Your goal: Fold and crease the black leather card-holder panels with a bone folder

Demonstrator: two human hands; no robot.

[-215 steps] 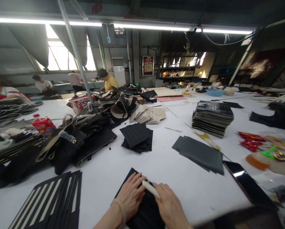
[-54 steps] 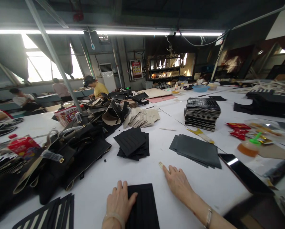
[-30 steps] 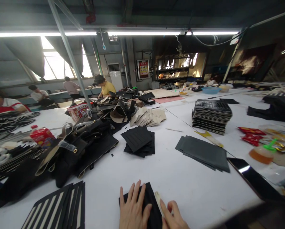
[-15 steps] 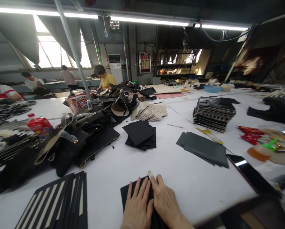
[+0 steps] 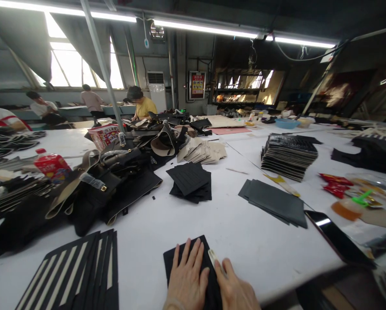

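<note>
My left hand (image 5: pixel 187 273) lies flat with fingers spread on a black fabric or leather piece (image 5: pixel 171 259) at the table's front. The palm covers much of that piece. To its right, my right hand (image 5: pixel 237 287) is closed around a small, pale, flat-ended tool (image 5: pixel 213 257). The tool's tip points away from me along the piece's right edge; whether it presses on the edge cannot be seen. Left of my hands are overlapping black panels with pale stripes (image 5: pixel 63 271). Beyond my fingers, black square pieces (image 5: pixel 189 181) are stacked loosely.
Black bag parts (image 5: pixel 115 185) are heaped at left. Dark grey sheets (image 5: pixel 275 202), a tall stack of black panels (image 5: pixel 288 157) and a phone (image 5: pixel 338 237) lie on the right, near an amber glue bottle (image 5: pixel 346 209). Several people, one in a yellow top (image 5: pixel 146 107), are at the back.
My right hand has moved right and nearer to me with the pale tool, from the piece's top corner down its right edge. My left hand stays flat on the piece.
</note>
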